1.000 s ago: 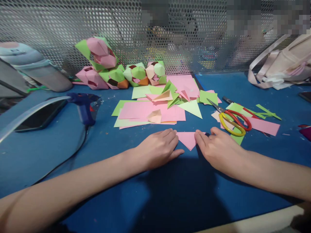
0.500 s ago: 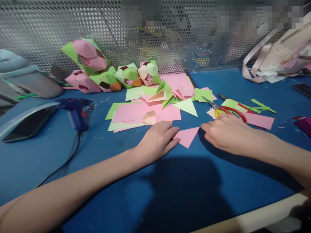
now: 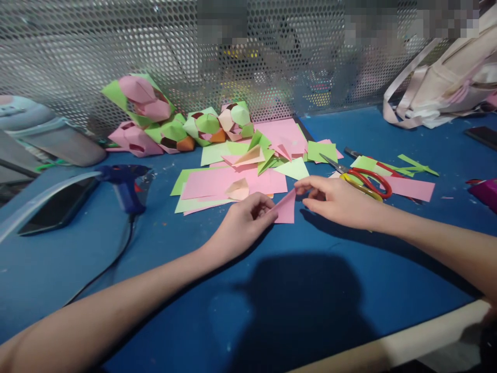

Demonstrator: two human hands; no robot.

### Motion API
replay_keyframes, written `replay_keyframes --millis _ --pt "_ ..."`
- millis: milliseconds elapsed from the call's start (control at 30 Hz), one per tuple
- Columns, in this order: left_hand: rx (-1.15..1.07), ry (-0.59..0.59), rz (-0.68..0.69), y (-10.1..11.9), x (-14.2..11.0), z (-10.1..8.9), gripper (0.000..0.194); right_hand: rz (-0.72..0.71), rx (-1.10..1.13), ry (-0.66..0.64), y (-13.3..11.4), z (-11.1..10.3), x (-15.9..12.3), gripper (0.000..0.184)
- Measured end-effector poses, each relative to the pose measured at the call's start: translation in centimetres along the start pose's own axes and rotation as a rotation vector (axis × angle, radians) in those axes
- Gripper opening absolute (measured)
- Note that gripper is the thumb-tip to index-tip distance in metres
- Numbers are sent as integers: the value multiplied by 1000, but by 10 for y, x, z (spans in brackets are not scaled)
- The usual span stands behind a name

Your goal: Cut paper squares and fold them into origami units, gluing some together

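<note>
A folded piece of pink paper (image 3: 286,211) is tilted up a little from the blue tabletop. My left hand (image 3: 248,220) pinches its left corner between thumb and fingers. At its upper right corner, the fingertips of my right hand (image 3: 334,199) close on the paper. Just behind my hands lie stacked pink and green paper sheets (image 3: 209,182), with a small peach folded piece (image 3: 238,190) on top. Scissors with red and yellow handles (image 3: 373,181) rest beyond my right hand, partly hidden by it.
Folded paper balls (image 3: 143,103) in pink and green stand along the perforated metal screen (image 3: 272,67). At left are a blue glue gun (image 3: 126,186) with its cord, a phone (image 3: 58,210) and a lidded cup (image 3: 54,137). A pale bag (image 3: 438,90) sits at back right.
The pink paper, lying flat as a triangle before, is now lifted and turned. My right hand has moved left onto its corner, and my left hand's fingers have curled around the other end.
</note>
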State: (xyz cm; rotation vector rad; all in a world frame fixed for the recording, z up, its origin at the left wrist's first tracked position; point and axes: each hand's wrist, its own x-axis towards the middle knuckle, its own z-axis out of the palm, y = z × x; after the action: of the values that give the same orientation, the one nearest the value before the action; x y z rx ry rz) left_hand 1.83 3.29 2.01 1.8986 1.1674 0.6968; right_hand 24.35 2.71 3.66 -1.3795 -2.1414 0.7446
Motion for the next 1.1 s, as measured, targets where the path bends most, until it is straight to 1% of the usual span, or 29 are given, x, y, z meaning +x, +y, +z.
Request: replay_keyframes --millis 67,100,167,200,267,300,367,433,533,600,733,800,900,1033,1100 --pt "-221 60 -69 0 0 0 17 50 115 91 1 5 3 39" --pt "-320 85 -84 0 -1 1 20 75 200 107 2 9 4 42" --pt "-462 116 -86 -1 -1 2 25 137 398 56 1 15 6 42" --pt "-501 122 -79 -2 -2 3 26 172 477 3 1 17 6 37" --pt "-534 117 -68 -5 -3 4 27 235 550 -96 -1 21 6 24" --pt "-531 111 -68 -6 -4 4 27 256 553 -117 -1 22 5 22" --pt "-494 97 -63 -8 -4 4 26 270 540 -99 -1 23 5 22" --pt "-414 79 -44 -8 -5 3 29 269 523 -35 0 24 5 21" --pt "-273 15 -14 -8 -7 3 39 252 508 44 3 26 5 19" --pt "-197 2 -21 -8 -8 4 43 224 520 51 3 27 6 19" --pt "-125 29 -19 -9 -9 5 37 169 539 36 2 27 5 22" --pt "-168 5 -31 -10 -8 4 34 138 538 36 2 26 5 24" --pt "-308 -50 -69 -9 -5 3 33 83 531 32 3 24 4 25" --pt "-456 -68 -99 -8 -3 4 35 47 507 -4 3 21 3 24" --pt "-524 -99 -115 -7 -4 5 32 18 518 -14 3 20 2 25"
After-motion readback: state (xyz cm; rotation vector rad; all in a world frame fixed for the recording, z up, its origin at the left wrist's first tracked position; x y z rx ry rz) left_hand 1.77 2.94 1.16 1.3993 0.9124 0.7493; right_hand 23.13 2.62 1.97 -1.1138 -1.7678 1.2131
